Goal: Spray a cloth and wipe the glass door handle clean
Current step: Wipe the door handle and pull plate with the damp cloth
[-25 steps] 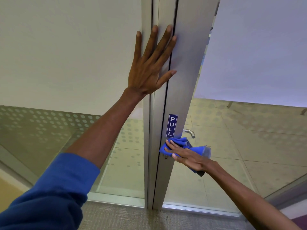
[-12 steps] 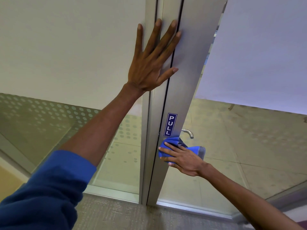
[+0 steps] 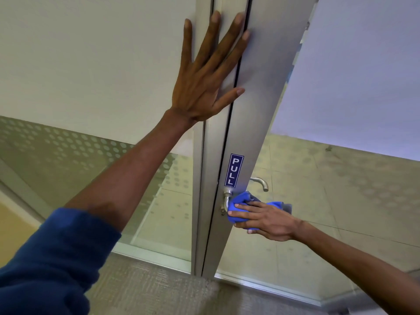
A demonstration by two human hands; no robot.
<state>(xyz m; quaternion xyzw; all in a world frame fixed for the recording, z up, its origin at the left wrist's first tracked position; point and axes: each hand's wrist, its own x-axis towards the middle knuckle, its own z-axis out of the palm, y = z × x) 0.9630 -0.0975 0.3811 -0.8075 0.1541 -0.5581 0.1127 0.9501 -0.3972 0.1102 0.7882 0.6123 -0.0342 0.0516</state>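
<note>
Bunching the soft blue cloth (image 3: pixel 244 200), the right hand (image 3: pixel 266 220) curls its fingers (image 3: pixel 241 205) around it at the near handle (image 3: pixel 227 198), four o'clock of centre. Left hand (image 3: pixel 204 87) lies flat and empty on the door frame (image 3: pixel 256 110). Limp cloth, likely best gripped wadded against slick metal.

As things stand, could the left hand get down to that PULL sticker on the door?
Probably yes. The left hand lies flat and open on the metal door frame, and the PULL sticker sits lower on the same frame with bare metal between; the right hand and blue cloth work below it.
</note>
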